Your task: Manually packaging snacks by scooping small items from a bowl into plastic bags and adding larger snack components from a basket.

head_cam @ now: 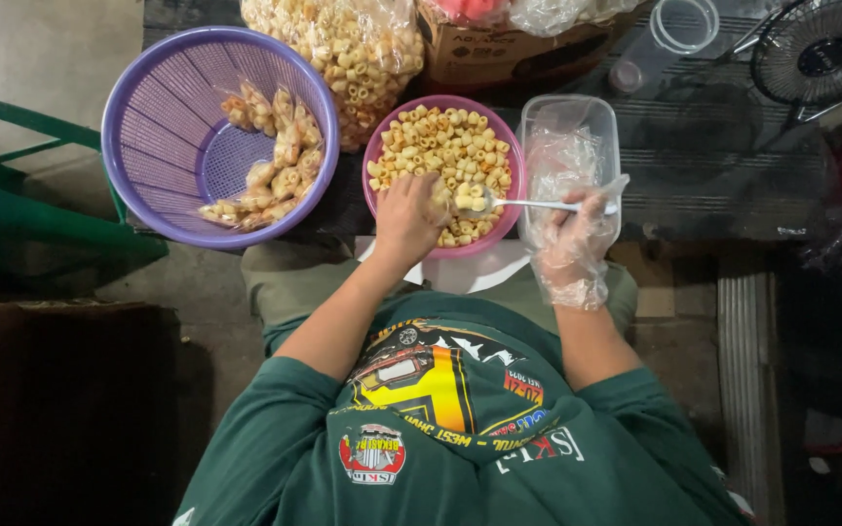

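Observation:
My left hand [406, 219] is bare and rests over the near edge of a pink bowl [511, 156] full of pale ring-shaped snacks [445, 146]. Its fingers are closed on what looks like a small clear bag [439, 195] with some snacks in it. My right hand [569, 244] wears a loose clear plastic glove and grips a metal spoon [528, 205]. The spoon's bowl, heaped with snacks, sits at the mouth of that bag, right beside my left fingers.
A purple basket [148, 127] at the left holds several filled small snack bags [275, 166]. Behind the bowl are a big clear sack of snacks [343, 49] and a cardboard box [499, 49]. A clear plastic tub [569, 122], a fan [821, 54] and a green chair [12, 205] stand around.

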